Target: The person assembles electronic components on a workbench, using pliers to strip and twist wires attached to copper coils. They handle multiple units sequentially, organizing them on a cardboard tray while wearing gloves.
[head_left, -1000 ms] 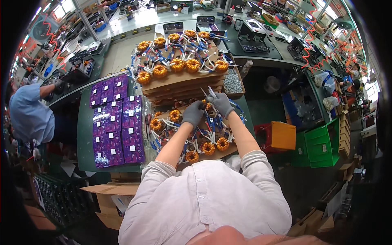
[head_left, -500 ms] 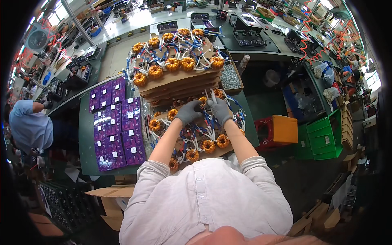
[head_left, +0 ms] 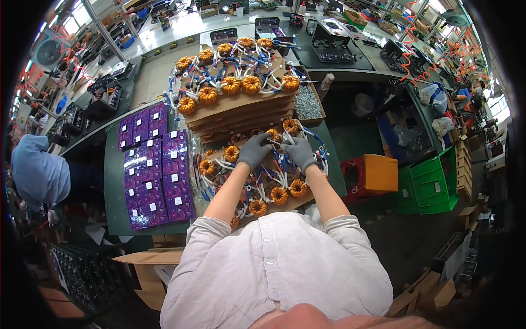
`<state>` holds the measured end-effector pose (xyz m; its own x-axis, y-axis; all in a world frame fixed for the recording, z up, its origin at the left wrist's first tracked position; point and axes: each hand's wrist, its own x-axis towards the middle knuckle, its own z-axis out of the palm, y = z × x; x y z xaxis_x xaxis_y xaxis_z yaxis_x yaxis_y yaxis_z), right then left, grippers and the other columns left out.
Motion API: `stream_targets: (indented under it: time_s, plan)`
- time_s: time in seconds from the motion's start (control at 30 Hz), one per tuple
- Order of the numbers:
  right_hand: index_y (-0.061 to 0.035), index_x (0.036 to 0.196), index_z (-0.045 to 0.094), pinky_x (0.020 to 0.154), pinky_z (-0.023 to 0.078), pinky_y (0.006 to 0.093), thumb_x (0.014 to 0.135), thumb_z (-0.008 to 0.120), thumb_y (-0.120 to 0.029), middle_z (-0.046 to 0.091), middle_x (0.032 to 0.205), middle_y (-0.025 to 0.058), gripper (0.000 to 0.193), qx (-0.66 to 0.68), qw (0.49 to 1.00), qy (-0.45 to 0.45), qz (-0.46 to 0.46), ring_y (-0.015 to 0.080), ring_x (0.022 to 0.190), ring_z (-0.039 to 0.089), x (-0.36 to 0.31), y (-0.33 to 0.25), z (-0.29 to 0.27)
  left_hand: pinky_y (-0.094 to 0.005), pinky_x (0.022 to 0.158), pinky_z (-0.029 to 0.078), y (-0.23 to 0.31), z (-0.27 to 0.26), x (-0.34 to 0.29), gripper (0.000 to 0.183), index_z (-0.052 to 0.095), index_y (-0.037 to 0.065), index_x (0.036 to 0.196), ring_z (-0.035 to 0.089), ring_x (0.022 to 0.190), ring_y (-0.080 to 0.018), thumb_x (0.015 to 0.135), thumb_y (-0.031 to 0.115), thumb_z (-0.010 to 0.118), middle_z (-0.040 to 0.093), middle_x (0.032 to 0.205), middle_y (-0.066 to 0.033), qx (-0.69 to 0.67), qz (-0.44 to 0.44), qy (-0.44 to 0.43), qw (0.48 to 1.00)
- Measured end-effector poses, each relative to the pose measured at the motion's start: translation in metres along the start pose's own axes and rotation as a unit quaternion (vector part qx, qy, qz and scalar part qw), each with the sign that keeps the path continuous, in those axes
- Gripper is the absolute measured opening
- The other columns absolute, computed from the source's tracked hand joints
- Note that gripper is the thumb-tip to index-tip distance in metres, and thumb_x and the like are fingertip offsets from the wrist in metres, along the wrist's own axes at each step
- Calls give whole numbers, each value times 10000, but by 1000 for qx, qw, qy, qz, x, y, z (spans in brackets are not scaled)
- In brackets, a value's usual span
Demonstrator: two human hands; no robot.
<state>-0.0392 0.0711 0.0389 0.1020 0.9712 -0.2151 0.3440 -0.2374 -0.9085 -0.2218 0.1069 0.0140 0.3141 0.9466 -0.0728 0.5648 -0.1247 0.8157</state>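
Landed in a seriously packed workshop, looking down at a green bench (head_left: pixel 115 203) loaded with parts. Saw a bunch of orange wound coils (head_left: pixel 257 208) with tangled blue, red and white leads (head_left: pixel 281 180), spread over cardboard on the near side. Spotted another lot of them in two rows on top of a cardboard pile (head_left: pixel 241 112), just beyond on the far side.

Found both hands in grey gloves, over the far part of the near layer. Had the left hand (head_left: pixel 253 152) curled, thumb and fingertips drawn in, right beside one coil (head_left: pixel 273 135). Had the right hand (head_left: pixel 299 153) just to the right of it, fingers bent and aimed left, close to some white lead ends. Couldn't tell for sure about an actual pinch with either one, way too small and cluttered in there.

Also noticed purple panels (head_left: pixel 183 192) with little white squares lined up on the left, plus an open box (head_left: pixel 316 121) of small shiny metal bits (head_left: pixel 309 103) to the right of the pile. Saw a green crate (head_left: pixel 436 186) well off to the right, and a person in light blue (head_left: pixel 39 170) at far left.
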Motion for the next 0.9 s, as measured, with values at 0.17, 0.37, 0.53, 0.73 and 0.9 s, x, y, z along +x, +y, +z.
stream_targets:
  time_s: [0.17, 0.37, 0.53, 0.73, 0.9]
  plan:
    - [-64, 814, 680, 629, 469, 339, 728, 654, -261, 650, 712, 111, 217, -106, 994, 23, 10, 221, 639, 615, 0, -4, -5, -360, 916, 435, 2, 6, -4, 454, 563, 132, 1207, 550, 1075, -297, 782, 285, 600, 561, 1197, -121, 76, 5, 36, 996]
    - [-77, 826, 675, 676, 472, 390, 721, 636, -305, 652, 753, 143, 253, -186, 981, 45, -15, 304, 720, 625, 2, -8, -4, -364, 888, 449, 1, 17, -3, 427, 581, 106, 1175, 563, 1040, -298, 781, 267, 612, 574, 1155, -115, 92, -19, 90, 991]
    - [-106, 870, 668, 726, 468, 427, 723, 617, -330, 648, 815, 167, 273, -195, 980, 27, -19, 348, 814, 613, 12, -12, 11, -363, 874, 453, -3, 17, 2, 429, 583, 93, 1167, 567, 1023, -303, 779, 270, 624, 582, 1123, -121, 101, -9, 96, 990]
    - [-75, 825, 670, 698, 480, 402, 723, 633, -327, 651, 767, 155, 275, -165, 986, 26, -7, 330, 754, 623, 22, -13, 17, -371, 867, 454, 2, 15, 3, 432, 585, 91, 1158, 567, 1012, -309, 771, 281, 623, 585, 1110, -124, 96, -19, 89, 991]
    - [-55, 815, 675, 681, 481, 376, 715, 663, -309, 659, 752, 142, 273, -96, 995, 1, 13, 294, 711, 629, 23, -8, 0, -375, 862, 456, -4, 18, 3, 432, 586, 90, 1151, 568, 1005, -312, 767, 284, 623, 587, 1098, -126, 85, -16, 102, 991]
